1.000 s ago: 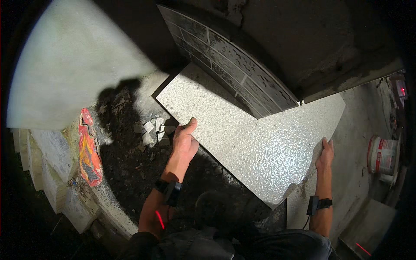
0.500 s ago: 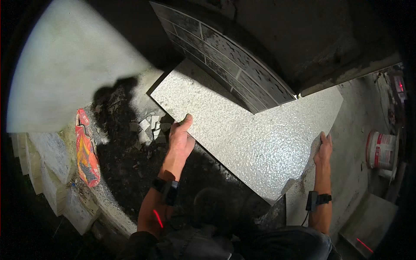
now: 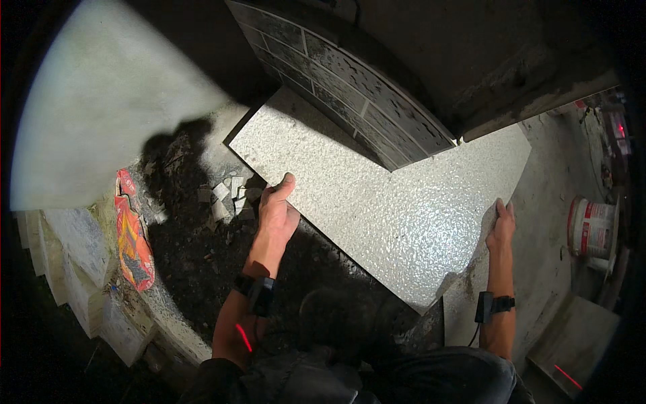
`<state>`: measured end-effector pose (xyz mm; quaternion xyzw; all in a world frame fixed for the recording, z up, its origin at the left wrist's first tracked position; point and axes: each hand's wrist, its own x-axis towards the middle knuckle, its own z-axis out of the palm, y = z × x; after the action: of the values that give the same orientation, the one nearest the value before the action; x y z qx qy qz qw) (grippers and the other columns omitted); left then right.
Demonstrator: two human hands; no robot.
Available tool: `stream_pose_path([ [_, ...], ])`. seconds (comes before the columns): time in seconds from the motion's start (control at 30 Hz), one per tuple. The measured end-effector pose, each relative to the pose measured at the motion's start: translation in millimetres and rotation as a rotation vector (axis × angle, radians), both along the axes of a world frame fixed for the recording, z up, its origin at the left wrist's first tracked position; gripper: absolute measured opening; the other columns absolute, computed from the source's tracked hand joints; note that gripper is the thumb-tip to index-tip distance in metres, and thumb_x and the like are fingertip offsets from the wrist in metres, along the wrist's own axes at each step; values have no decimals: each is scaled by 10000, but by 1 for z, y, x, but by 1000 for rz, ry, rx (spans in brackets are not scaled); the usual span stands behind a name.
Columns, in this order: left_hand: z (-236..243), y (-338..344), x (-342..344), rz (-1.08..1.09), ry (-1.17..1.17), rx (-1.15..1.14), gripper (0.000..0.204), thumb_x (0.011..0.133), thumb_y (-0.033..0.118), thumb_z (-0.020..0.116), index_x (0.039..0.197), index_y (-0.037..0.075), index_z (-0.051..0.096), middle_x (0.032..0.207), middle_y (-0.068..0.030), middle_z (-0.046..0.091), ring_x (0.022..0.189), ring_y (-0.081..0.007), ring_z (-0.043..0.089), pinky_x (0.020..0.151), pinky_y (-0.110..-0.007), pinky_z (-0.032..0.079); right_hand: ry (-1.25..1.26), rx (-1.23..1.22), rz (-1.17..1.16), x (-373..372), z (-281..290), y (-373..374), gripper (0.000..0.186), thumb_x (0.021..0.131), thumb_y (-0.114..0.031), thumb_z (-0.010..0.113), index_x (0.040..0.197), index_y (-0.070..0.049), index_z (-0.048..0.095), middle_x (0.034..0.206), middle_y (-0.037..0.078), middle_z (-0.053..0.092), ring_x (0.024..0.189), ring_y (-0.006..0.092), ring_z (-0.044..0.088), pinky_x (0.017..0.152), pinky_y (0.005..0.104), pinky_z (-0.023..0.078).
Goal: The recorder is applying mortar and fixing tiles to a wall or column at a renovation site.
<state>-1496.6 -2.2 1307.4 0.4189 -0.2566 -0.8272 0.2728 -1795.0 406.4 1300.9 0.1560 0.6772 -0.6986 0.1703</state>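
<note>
A large, pale grey stone-textured tile (image 3: 377, 222) lies slantwise before me, glossy under the light. At its near left edge, my left hand (image 3: 277, 212) is closed round the rim, thumb on top and the other fingers mostly hidden beneath. My right hand (image 3: 500, 225) grips the tile's right edge; part of its fingers is hidden. The tile's far side meets the foot of a corner faced with dark brick-patterned tiles (image 3: 336, 81).
Broken tile pieces (image 3: 229, 198) lie on dark, rough ground left of my left hand. Farther left are a torn red-orange bag (image 3: 133, 232) and pale slabs (image 3: 81, 269). A white-and-red bucket (image 3: 592, 229) stands at the right, near a grey slab (image 3: 575, 343).
The view has shifted slightly. Both hands keep their hold on the tile, and it shows no clear movement against the brick-patterned corner.
</note>
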Motion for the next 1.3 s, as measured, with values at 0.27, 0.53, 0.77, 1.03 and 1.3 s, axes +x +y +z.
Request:
stream_pose_path([
  [0.27, -11, -1, 3, -38, -19, -34, 500, 955, 183, 691, 1381, -9, 513, 1376, -151, 579, 1285, -306, 534, 1141, -511, 377, 7, 7, -16, -3, -13, 6, 671, 1016, -141, 551, 1549, 91, 215, 1567, 231, 358, 1424, 327, 393, 1201, 393, 297],
  [0.53, -7, 1, 2, -44, -10, -42, 489, 963, 187, 682, 1377, -16, 517, 1375, -151, 581, 1280, -307, 536, 1144, -510, 374, 5, 34, -10, -1, -11, 4, 661, 1017, -154, 540, 1545, 91, 227, 1561, 234, 365, 1413, 327, 407, 1193, 401, 307],
  [0.77, -5, 2, 0, -53, -2, -44, 499, 956, 204, 695, 1371, -14, 526, 1351, -142, 600, 1255, -294, 552, 1136, -497, 384, -18, 11, -9, -4, -14, 8, 672, 1016, -156, 549, 1556, 68, 216, 1562, 238, 362, 1398, 345, 424, 1177, 416, 333],
  [1.03, -13, -6, 9, -1, -43, -26, 508, 916, 147, 738, 1346, -5, 513, 1298, -126, 600, 1222, -278, 557, 1112, -490, 410, -18, 56, -34, 4, -3, -8, 665, 1017, -169, 549, 1544, 88, 236, 1571, 224, 351, 1419, 325, 389, 1196, 392, 294],
  [1.3, 0, 2, -1, -1, 45, -6, 491, 895, 81, 752, 1317, 11, 512, 1238, -118, 610, 1179, -259, 576, 1071, -467, 460, 13, 29, -13, -2, -11, 3, 654, 1011, -155, 556, 1541, 83, 253, 1557, 215, 381, 1408, 318, 410, 1194, 387, 297],
])
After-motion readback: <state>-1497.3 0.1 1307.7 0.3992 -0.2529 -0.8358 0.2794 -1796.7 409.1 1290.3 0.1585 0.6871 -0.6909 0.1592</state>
